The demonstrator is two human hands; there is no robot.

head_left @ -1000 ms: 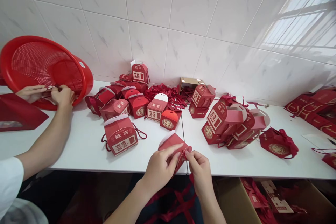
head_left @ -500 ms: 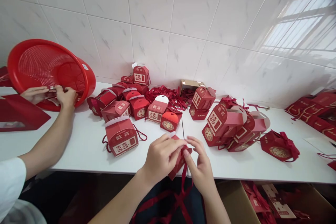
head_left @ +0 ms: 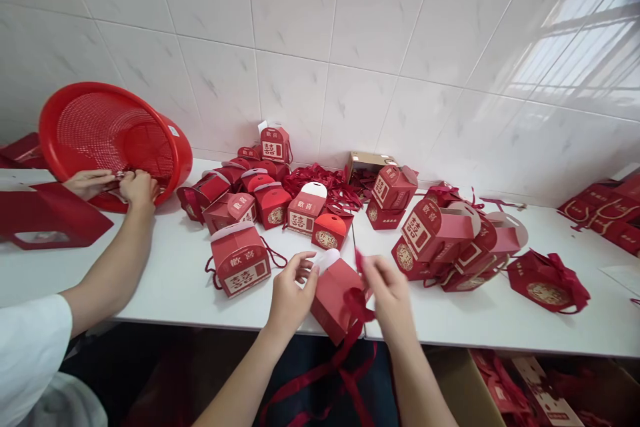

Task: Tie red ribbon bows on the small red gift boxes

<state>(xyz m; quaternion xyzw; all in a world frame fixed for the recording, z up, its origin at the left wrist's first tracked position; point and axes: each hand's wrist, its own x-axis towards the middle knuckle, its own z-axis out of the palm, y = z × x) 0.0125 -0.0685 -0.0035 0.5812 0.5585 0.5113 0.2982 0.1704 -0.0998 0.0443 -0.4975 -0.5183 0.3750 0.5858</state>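
A red gift box [head_left: 338, 293] with a pale rounded flap stands at the table's front edge between my hands. My left hand [head_left: 291, 295] is at the box's left side, fingers loosely curled with a gap to the thumb, whose tip is at the box's edge. To the right of the box, my right hand [head_left: 389, 290], slightly blurred, pinches a dark red ribbon [head_left: 359, 305]. The ribbon loops against the box's right side, and long lengths of it hang down over my lap.
Several red gift boxes [head_left: 240, 263] crowd the white table [head_left: 185, 287], with more stacked at right [head_left: 435, 233]. Loose ribbons [head_left: 325, 183] lie by the wall. At left, another person's hands [head_left: 137, 187] work at a tipped red basket [head_left: 183, 147]. A carton [head_left: 463, 380] sits below.
My hands have moved apart from the box's top, uncovering it. My right hand has drawn the ribbon to the right, and my left hand has shifted to the left side. The view has shifted slightly.
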